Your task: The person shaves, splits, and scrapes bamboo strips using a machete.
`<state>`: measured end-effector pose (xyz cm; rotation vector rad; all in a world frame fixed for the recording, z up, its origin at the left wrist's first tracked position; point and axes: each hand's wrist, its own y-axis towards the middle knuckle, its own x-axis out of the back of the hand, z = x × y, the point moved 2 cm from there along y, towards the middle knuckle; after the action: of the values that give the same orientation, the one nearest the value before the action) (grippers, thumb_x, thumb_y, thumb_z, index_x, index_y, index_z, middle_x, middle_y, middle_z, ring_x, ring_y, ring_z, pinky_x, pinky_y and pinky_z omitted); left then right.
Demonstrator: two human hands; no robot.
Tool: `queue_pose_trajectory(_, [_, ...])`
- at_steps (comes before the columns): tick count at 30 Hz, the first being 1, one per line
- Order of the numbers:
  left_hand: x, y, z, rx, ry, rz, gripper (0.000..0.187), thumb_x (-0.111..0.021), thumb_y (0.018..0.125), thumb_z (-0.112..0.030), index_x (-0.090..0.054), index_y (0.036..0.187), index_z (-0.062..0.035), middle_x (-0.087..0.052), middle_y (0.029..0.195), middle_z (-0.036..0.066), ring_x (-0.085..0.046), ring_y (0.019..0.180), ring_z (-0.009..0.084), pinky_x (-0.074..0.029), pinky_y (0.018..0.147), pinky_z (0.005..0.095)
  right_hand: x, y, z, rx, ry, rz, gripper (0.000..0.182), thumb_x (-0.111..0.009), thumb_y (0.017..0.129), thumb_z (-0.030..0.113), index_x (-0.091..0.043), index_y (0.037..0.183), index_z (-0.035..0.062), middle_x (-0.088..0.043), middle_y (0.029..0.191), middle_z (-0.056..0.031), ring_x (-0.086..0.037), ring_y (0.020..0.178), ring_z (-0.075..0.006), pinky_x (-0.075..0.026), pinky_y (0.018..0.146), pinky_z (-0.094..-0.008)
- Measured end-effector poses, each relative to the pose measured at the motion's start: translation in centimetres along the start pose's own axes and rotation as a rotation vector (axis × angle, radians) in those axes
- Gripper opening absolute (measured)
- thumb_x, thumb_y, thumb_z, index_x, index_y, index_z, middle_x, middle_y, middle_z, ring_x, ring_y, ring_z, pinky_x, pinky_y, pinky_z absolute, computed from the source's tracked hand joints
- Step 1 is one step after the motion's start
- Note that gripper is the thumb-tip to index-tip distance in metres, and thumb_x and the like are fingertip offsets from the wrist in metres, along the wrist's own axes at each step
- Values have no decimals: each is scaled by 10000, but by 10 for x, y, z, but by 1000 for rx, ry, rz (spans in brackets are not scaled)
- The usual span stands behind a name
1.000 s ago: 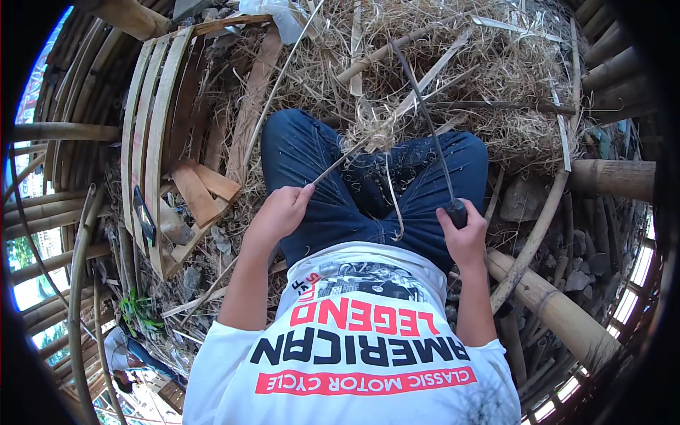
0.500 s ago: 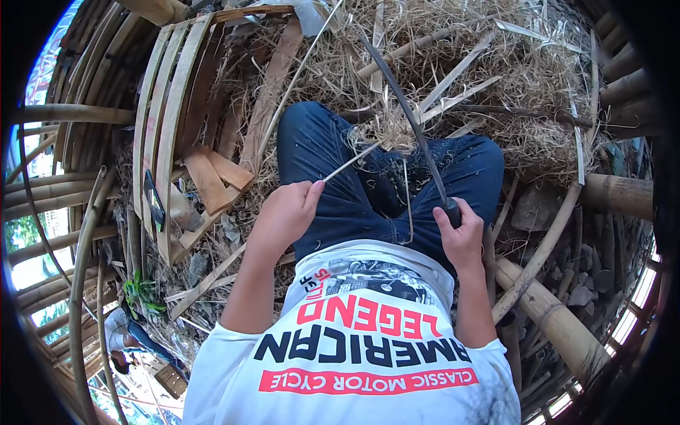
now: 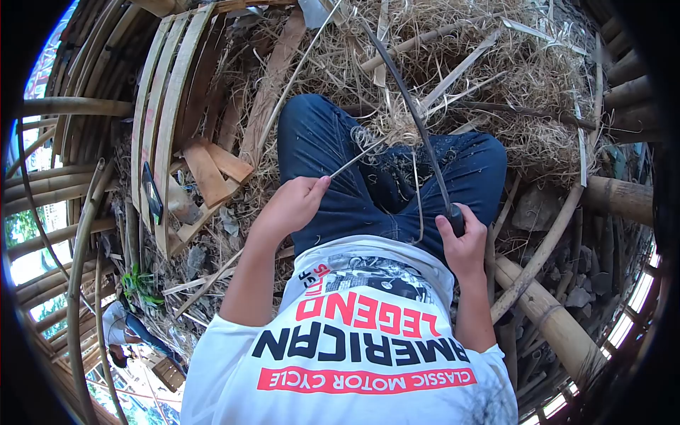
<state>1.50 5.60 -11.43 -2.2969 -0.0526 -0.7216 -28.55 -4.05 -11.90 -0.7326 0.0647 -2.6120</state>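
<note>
Spreading beyond the denim-clad legs [image 3: 315, 138], the pile of shavings [image 3: 542, 106] fills the ground! Above the lap slants a long curved knife [image 3: 426, 138], the right hand [image 3: 466, 246] wrapping its grip round the handle; the left hand [image 3: 296, 204] pinches a thin strip [image 3: 358, 157] running toward the blade.

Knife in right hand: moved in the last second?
Yes: leftward in the picture, judged against the bamboo stick lying on the shavings. The knife now crosses that stick nearer its left end.
</note>
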Motion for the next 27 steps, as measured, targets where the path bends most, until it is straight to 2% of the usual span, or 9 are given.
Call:
queue_pose_trajectory(4, [-11, 11, -1, 76, -148, 113, 481, -467, 1047, -346, -541, 834, 79, -466, 609, 73, -424, 627, 136, -424, 623, 353, 1, -7, 14, 60, 60, 47, 286, -786, 810, 174, -651, 975, -17, -617, 672, -68, -588, 583, -143, -472, 589, -277])
queue_pose_trajectory(7, [-25, 21, 3, -65, -160, 32, 473, -486, 1041, -343, -558, 847, 82, -466, 610, 50, -422, 648, 108, -425, 618, 344, 1, -9, 25, 111, 50, 61, 287, -792, 802, 173, -650, 970, -11, -615, 672, -63, -592, 586, -141, -474, 589, -278])
queue_pose_trajectory(13, [-27, 20, 3, -64, 1, -39, 406, -525, 1016, -336, -592, 933, 56, -584, 628, 130, -523, 603, 284, -458, 655, 380, -8, -7, 24, 94, 71, 77, 288, -789, 809, 172, -647, 969, -20, -616, 671, -62, -590, 591, -130, -469, 583, -271])
queue_pose_trajectory(16, [-26, 10, 5, -24, 125, -197, 330, -608, 965, -302, -583, 1090, 2, -663, 818, 181, -597, 729, 372, -478, 707, 413, -10, -10, 20, 39, 89, 82, 287, -776, 826, 174, -644, 977, -30, -612, 667, -56, -571, 594, -111, -461, 583, -264])
queue_pose_trajectory(18, [-21, -6, 4, -137, 230, -339, 463, -697, 890, -264, -524, 1265, -54, -636, 1088, 207, -621, 962, 365, -483, 821, 423, -10, -11, 16, 14, 96, 83, 289, -769, 836, 177, -641, 982, -37, -610, 666, -53, -561, 597, -101, -456, 584, -258])
queue_pose_trajectory(21, [2, -38, 7, -255, 250, -451, 610, -747, 829, -237, -480, 1350, -68, -536, 1294, 208, -539, 1164, 362, -437, 973, 417, -8, -14, 8, -52, 119, 79, 297, -754, 856, 188, -633, 988, -48, -587, 657, -33, -526, 603, -81, -440, 578, -253])
queue_pose_trajectory(23, [29, -61, 15, -165, 257, -461, 734, -784, 780, -260, -443, 1399, -63, -520, 1325, 193, -477, 1253, 372, -355, 1084, 442, -9, -15, 2, -143, 142, 84, 305, -745, 871, 204, -628, 987, -52, -561, 653, -17, -494, 610, -72, -425, 573, -252])
queue_pose_trajectory(26, [67, -101, 55, -36, 443, -489, 787, -827, 709, -275, -464, 1378, -74, -500, 1365, 181, -432, 1306, 380, -326, 1087, 498, -13, -13, -1, -160, 170, 103, 299, -728, 896, 213, -624, 985, -52, -548, 658, -1, -464, 626, -63, -409, 574, -246])
queue_pose_trajectory(27, [73, -113, 77, 162, 568, -437, 806, -836, 695, -282, -463, 1384, -92, -483, 1389, 181, -408, 1337, 373, -300, 1108, 523, -15, -12, -1, -174, 177, 112, 298, -724, 901, 214, -623, 986, -53, -549, 660, 0, -463, 629, -62, -406, 577, -243])
